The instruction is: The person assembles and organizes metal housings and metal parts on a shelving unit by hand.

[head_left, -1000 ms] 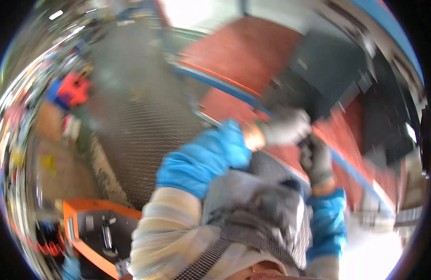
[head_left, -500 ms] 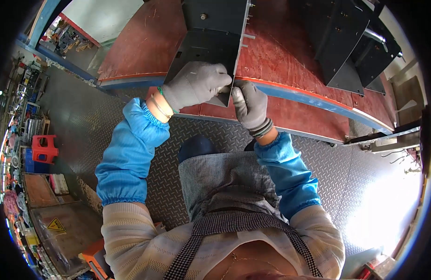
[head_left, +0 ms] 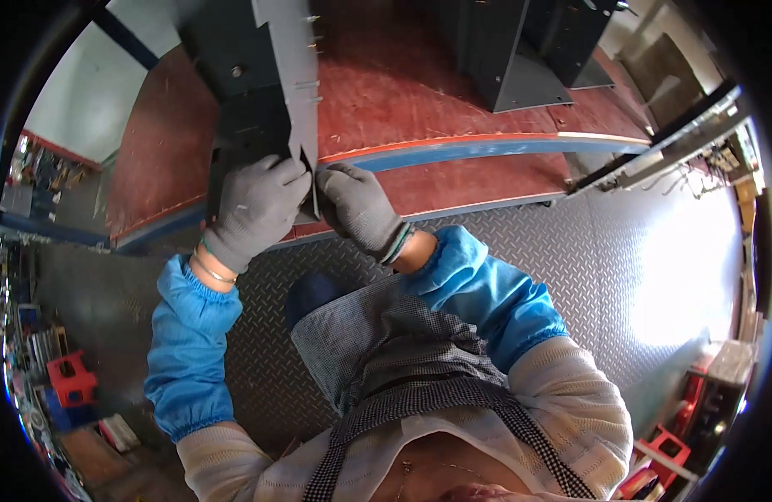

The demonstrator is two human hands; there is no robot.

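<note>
A black sheet-metal housing (head_left: 238,105) stands on the red bench top, its upright side wall (head_left: 300,84) running away from me. A round fastener (head_left: 236,72) shows on its inner face. My left hand (head_left: 260,202), in a grey glove, is on the inner side of that wall, fingers curled against its near end. On the outer side, my right hand (head_left: 357,207), gloved too, is closed at the same near corner. The two hands face each other with the thin metal edge between them. Fingertips are partly hidden, so any small part in them cannot be made out.
More black sheet-metal housings (head_left: 532,71) stand at the bench's right. The red bench top (head_left: 403,100) has a blue metal frame edge (head_left: 478,148), with a red lower shelf (head_left: 478,184) beneath. Red plastic stools (head_left: 72,378) sit at far left and lower right on the patterned metal floor.
The bench, housing and hands appear farther left in the picture as the view has turned. My hands stay at the wall's near end; the right forearm now reaches more across toward the left.
</note>
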